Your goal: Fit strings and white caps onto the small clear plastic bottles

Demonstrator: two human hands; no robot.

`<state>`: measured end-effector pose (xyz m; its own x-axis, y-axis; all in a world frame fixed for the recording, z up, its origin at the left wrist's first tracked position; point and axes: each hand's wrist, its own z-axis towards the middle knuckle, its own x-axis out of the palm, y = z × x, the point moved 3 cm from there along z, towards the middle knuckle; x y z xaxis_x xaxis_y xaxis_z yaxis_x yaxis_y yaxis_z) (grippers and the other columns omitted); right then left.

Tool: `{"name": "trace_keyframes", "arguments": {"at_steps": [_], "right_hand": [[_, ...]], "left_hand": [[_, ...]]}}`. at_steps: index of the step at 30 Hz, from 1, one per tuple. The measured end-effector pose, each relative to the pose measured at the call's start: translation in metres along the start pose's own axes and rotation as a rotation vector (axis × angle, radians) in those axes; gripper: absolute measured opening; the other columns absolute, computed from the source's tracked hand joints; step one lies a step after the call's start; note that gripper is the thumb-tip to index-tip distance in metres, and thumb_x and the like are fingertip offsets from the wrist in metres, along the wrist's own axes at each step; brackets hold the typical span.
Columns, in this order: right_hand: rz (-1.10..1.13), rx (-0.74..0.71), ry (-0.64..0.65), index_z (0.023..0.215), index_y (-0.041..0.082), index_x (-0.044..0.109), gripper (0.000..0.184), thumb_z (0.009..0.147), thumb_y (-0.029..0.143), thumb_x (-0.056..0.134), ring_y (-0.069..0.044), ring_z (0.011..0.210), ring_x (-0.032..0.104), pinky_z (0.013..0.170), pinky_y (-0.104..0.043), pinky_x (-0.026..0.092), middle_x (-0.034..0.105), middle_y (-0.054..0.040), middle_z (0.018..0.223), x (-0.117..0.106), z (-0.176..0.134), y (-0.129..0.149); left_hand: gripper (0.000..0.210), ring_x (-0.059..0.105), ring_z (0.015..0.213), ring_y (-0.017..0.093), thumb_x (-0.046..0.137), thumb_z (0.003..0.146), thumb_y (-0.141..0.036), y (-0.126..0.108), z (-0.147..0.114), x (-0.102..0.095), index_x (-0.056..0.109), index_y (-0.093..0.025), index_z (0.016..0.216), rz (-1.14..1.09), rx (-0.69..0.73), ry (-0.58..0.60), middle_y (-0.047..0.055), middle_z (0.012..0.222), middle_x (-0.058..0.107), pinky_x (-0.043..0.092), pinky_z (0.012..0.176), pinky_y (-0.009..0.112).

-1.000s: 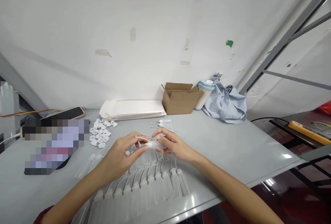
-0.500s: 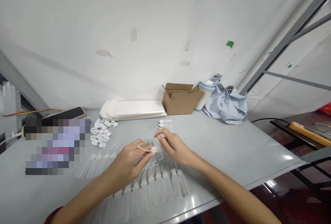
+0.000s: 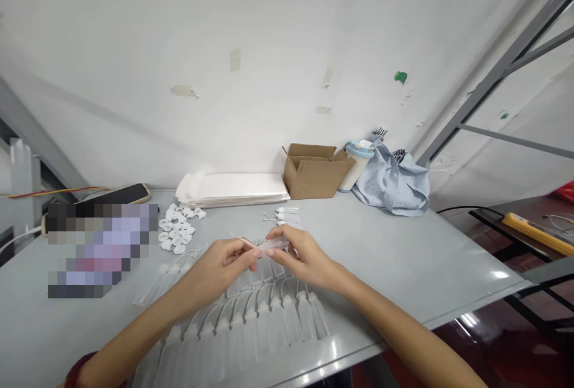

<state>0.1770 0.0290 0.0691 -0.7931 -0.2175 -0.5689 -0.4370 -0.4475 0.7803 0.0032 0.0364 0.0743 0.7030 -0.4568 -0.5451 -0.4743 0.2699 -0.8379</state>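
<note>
Head view: a translucent bottle (image 3: 278, 244) is being held above bottle rows (image 3: 265, 323).
The left hand (image 3: 223, 263) is pinching its neck end, the right hand (image 3: 308, 260) gripping its body; its long axis is running sideways, neck pointing left.

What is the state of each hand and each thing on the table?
Left hand: gripping one end of the held bottle
Right hand: closed on its body
Held bottle: raised, on its side
Front bottles: lying side by side
White plastic pieces: loose, scattered
White packets: stacked flat
Cardboard box: flaps open
Cup: lid on
Blue cloth bag: slumped
Pixelated item: cannot tell
</note>
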Motion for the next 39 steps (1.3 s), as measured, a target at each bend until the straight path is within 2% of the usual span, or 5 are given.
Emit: {"name": "trace_keyframes", "arguments": {"at_steps": [9, 17, 21, 24, 39], "right_hand": [[-0.01, -0.068, -0.079, 0.094, 0.018, 0.064, 0.018, 0.088, 0.034, 0.056, -0.012, 0.062, 0.05, 0.054, -0.022, 0.039, 0.062, -0.0018, 0.077, -0.005, 0.0, 0.004], [0.168, 0.048, -0.069, 0.082, 0.015, 0.062, 0.032, 0.085, 0.046, 0.057, -0.009, 0.051, 0.04, 0.048, -0.021, 0.031, 0.047, 0.0036, 0.058, -0.003, 0.002, -0.001], [0.322, 0.131, -0.057, 0.082, 0.015, 0.06, 0.032, 0.085, 0.047, 0.055, -0.007, 0.045, 0.034, 0.044, -0.02, 0.027, 0.04, 0.0066, 0.052, -0.001, 0.001, -0.003], [0.379, 0.144, -0.031, 0.085, 0.014, 0.06, 0.031, 0.085, 0.045, 0.056, -0.008, 0.044, 0.039, 0.043, -0.02, 0.03, 0.043, 0.0063, 0.051, 0.0, 0.001, -0.001], [0.32, 0.12, 0.029, 0.086, 0.014, 0.059, 0.031, 0.087, 0.045, 0.055, -0.008, 0.049, 0.045, 0.047, -0.02, 0.033, 0.048, 0.0047, 0.056, 0.005, 0.001, -0.004]], "left_hand": [[0.027, 0.057, 0.068, 0.017, 0.048, 0.087, -0.043, 0.002, -0.002, -0.002, 0.064, -0.021, 0.086, 0.084, 0.104, -0.131, 0.001, 0.075, 0.066, 0.041, 0.062, 0.027], [0.017, 0.055, 0.071, 0.018, 0.046, 0.09, -0.025, 0.002, -0.006, 0.005, 0.061, -0.017, 0.091, 0.312, 0.525, -0.335, 0.005, 0.075, 0.062, 0.042, 0.064, 0.028], [0.029, 0.056, 0.069, 0.017, 0.042, 0.092, -0.041, 0.0, -0.003, 0.004, 0.062, -0.019, 0.086, 0.18, 0.244, -0.196, 0.005, 0.088, 0.064, 0.043, 0.061, 0.027], [0.043, 0.05, 0.06, 0.015, 0.033, 0.093, -0.049, -0.005, -0.004, 0.006, 0.062, -0.021, 0.08, 0.087, 0.08, -0.048, 0.001, 0.078, 0.061, 0.038, 0.053, 0.025], [0.043, 0.038, 0.054, 0.012, 0.035, 0.091, -0.045, -0.007, -0.001, 0.004, 0.045, -0.018, 0.059, 0.11, 0.064, -0.018, -0.003, 0.058, 0.04, 0.029, 0.051, 0.024]]}}
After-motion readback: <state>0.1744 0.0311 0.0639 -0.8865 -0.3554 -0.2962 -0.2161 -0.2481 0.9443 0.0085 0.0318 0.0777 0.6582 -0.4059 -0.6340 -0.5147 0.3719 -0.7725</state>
